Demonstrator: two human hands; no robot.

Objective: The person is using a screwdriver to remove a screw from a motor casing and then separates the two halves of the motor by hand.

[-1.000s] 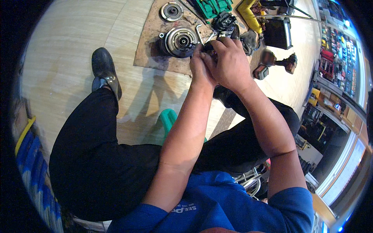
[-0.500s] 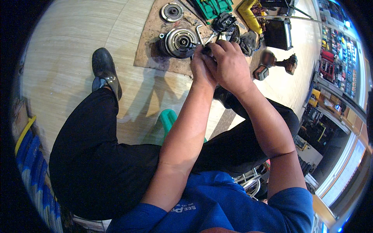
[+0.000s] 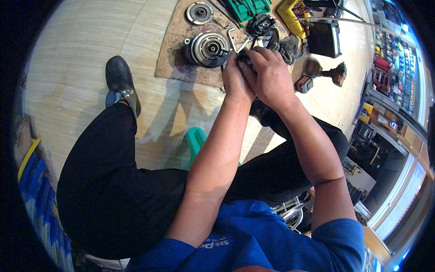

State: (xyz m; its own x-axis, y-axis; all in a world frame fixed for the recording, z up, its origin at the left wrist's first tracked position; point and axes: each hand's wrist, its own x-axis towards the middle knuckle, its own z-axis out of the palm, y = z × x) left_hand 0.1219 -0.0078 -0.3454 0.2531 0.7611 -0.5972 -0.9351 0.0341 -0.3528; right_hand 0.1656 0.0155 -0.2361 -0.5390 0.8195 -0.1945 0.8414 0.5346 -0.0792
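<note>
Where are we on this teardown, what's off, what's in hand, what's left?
Off already: a round disc lies apart on the brown mat. In hand: left hand and right hand close together on a small dark part I cannot make out. Left: the pulley unit beside them looks still assembled.

A small dark part (image 3: pixel 244 58) sits clasped between two hands held together above a brown cardboard sheet (image 3: pixel 174 63) on the floor; only its black top edge shows, the rest hidden by fingers. Just beside it, to the left, a round grey metal pulley assembly (image 3: pixel 209 48) with concentric rings lies on the cardboard, face up.
</note>
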